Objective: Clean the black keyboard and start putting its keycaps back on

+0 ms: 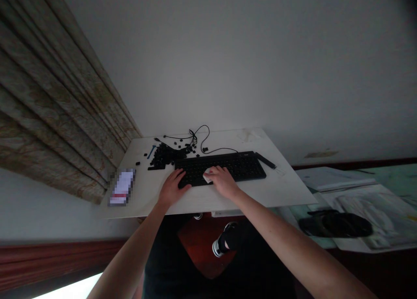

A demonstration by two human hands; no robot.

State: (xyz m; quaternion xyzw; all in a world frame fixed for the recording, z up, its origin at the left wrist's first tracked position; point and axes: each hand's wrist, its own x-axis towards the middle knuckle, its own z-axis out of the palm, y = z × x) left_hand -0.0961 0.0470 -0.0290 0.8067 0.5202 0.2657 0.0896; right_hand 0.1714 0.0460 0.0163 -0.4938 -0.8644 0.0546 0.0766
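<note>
A black keyboard (221,168) lies on a white desk (280,190), with many of its keycaps seemingly removed. My left hand (172,188) rests on its left end and holds nothing. My right hand (221,181) lies over the middle of the keyboard, its fingers pressing a small white cloth (207,176) onto it. Left of the keyboard is a heap of black keycaps (166,156), with a blue tool (151,151) just beyond it. A black cable (198,138) loops behind the keyboard.
A phone (122,187) with a blurred screen lies at the desk's left. A black bar (265,160) sits at the keyboard's right end. A pleated curtain (55,94) hangs left, a wall stands behind, and papers (368,207) lie low at right.
</note>
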